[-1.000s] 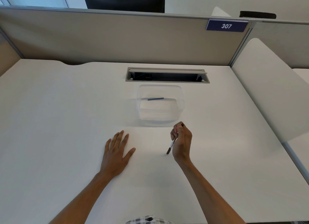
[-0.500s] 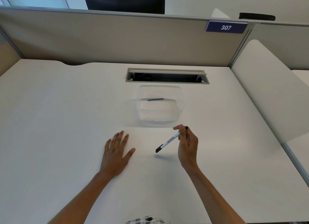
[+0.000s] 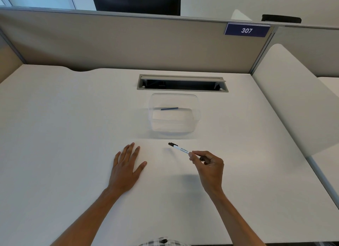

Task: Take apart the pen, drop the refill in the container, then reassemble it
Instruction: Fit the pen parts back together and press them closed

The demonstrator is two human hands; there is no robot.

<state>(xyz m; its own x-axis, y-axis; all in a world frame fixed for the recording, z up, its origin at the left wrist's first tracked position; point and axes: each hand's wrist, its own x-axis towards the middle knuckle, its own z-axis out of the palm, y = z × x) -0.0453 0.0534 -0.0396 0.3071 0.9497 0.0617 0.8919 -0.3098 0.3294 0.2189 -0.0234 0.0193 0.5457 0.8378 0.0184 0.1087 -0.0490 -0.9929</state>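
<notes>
- Pen [image 3: 180, 149] sits pinched in our right hand [image 3: 209, 167], thumb and fingers closed on its rear end, the white barrel angled up and to the left with its dark tip toward the container [image 3: 197, 115].
- We cannot tell whether the tip touches the desk [image 3: 73, 135]; a faint shadow lies just under it.
- The barrel carries small print, too small for us to read.
- Our left hand [image 3: 126, 167] lies flat on the desk, palm down, fingers spread a little and the thumb out to the side, holding nothing.
- It rests near the pen's tip, apart from it, and both hands lie on the near side of the container.
- The container is clear plastic with rounded corners, standing upright on the desk just beyond the pen.
- A blue refill [image 3: 169, 108] lies inside it, toward the far wall, roughly level from left to right.
- Beyond the container we see a cable slot [image 3: 182, 83] cut into the desk, its lid tilted open.
- A grey partition [image 3: 119, 42] closes off the far edge, with a blue plate [image 3: 246, 30] reading 307 at its upper right.
- A dark monitor [image 3: 135, 1] shows above the partition.
</notes>
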